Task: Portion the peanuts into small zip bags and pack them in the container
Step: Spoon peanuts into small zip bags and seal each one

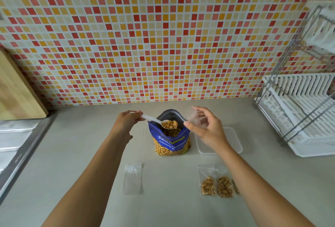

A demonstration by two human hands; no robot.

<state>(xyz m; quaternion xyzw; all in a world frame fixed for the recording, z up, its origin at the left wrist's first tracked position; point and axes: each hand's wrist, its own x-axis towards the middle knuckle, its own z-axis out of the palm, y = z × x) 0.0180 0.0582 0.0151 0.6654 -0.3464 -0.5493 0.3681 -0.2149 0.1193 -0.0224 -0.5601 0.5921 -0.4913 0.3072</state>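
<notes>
A blue peanut bag (171, 139) stands open in the middle of the counter. My left hand (126, 120) holds a white plastic spoon (154, 120) heaped with peanuts just above the bag's mouth. To the right of the spoon, my right hand (205, 127) holds a small clear zip bag (194, 118) open. A clear plastic container (233, 141) sits on the counter behind my right hand. Filled small bags of peanuts (216, 186) lie at the front right, partly under my right forearm. Empty zip bags (132, 178) lie at the front left.
A white dish rack with a metal frame (301, 110) stands at the right. A wooden cutting board (16, 91) leans on the tiled wall at the left, above a steel sink edge (21, 147).
</notes>
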